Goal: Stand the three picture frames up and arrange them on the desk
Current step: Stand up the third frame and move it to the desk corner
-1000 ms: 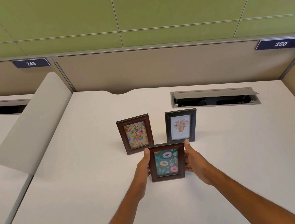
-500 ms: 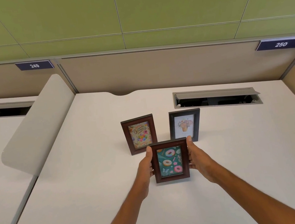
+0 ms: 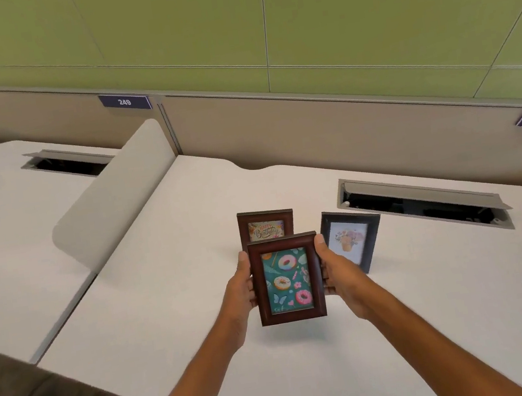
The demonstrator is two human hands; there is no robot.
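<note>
Donut frame: your dark-brown wooden picture frame with the teal donut print [image 3: 287,279] is lifted off the white counter [image 3: 433,291], upright, face toward you.
Left hand: your left hand [image 3: 240,289] grips the donut frame's left edge, thumb on front.
Right hand: your right hand [image 3: 338,270] clasps its right edge.
Birthday frame: the brown wooden "Happy Birthday" frame [image 3: 266,225] stands just behind the donut frame, lower part hidden.
Flower frame: the black frame with the flower-pot print [image 3: 352,238] stands right of the donut frame, behind your right hand.
Cable slot: the grey cable slot [image 3: 421,202] lies beyond it, farther right.

donut frame [image 3: 286,278] held above desk | birthday frame [image 3: 266,226], flower frame [image 3: 351,240] upright behind
</note>
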